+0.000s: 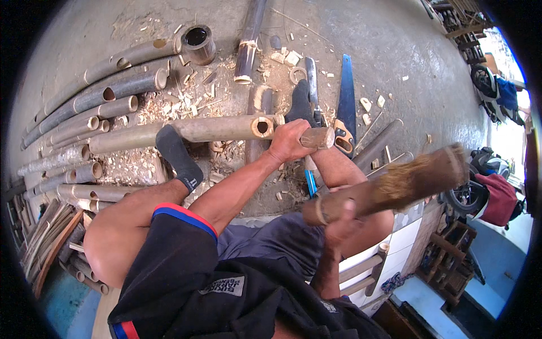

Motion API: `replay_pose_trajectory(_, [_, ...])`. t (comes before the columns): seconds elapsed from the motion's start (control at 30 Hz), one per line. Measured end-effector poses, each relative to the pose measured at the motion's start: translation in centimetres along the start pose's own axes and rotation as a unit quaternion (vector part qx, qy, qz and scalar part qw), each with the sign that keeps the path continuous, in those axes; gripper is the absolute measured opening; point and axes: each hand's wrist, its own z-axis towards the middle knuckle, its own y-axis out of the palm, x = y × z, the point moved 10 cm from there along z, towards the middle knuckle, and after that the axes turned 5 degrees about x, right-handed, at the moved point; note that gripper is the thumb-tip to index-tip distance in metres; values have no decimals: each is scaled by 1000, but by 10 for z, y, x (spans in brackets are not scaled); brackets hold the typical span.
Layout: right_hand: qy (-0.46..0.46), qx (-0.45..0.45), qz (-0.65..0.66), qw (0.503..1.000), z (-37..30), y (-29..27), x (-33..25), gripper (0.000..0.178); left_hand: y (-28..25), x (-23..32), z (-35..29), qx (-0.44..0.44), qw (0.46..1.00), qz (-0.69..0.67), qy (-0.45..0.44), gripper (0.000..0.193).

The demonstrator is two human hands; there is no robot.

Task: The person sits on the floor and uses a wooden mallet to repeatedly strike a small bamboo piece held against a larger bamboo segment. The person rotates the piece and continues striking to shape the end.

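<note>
My left hand (291,140) is closed round a short wooden handle (317,138), whose butt end sticks out to the right. My fingers hide the rest of that tool. Just left of this fist lies a bamboo pole (209,129) with a round hole (262,127) cut near its right end. My left foot in a dark sock (178,158) rests on the pole. On the right, my right hand (341,226) grips a thick brown wooden mallet (389,186), raised above my right leg. Its side is frayed and fibrous, and its far end is smeared by motion.
A handsaw (346,96) and a long blade with a dark handle (311,85) lie beyond my right foot. Several bamboo poles (124,85) spread out at left. A short bamboo cup (199,45) stands behind them. Wood chips (152,110) litter the floor. Motorbikes (485,175) stand at right.
</note>
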Motion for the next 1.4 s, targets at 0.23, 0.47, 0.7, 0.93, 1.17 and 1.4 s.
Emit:
replay_pose_trajectory(0.23, [16, -8, -42, 999, 5, 0, -16, 72, -9, -5, 6, 22, 1000, 9, -2, 40])
replay_pose_trajectory(0.47, [0, -50, -123, 991, 3, 34, 12, 73, 0, -7, 5, 13, 999, 9, 34, 40])
replay_pose_trajectory(0.7, [26, -47, -98, 994, 3, 32, 15, 69, -3, 2, 5, 29, 999, 22, 22, 39])
replay_pose_trajectory(0.93, [96, -25, 117, 988, 16, 1, 18, 72, -10, -11, 4, 15, 1000, 24, 8, 38])
replay_pose_trajectory(1.17, [-20, -77, -101, 992, 22, 23, 19, 67, -3, -24, 2, -36, 997, 65, 10, 37])
replay_pose_trajectory(1.4, [-13, 58, 154, 986, 29, -9, -57, 64, -21, 6, 21, 10, 999, 16, 48, 40])
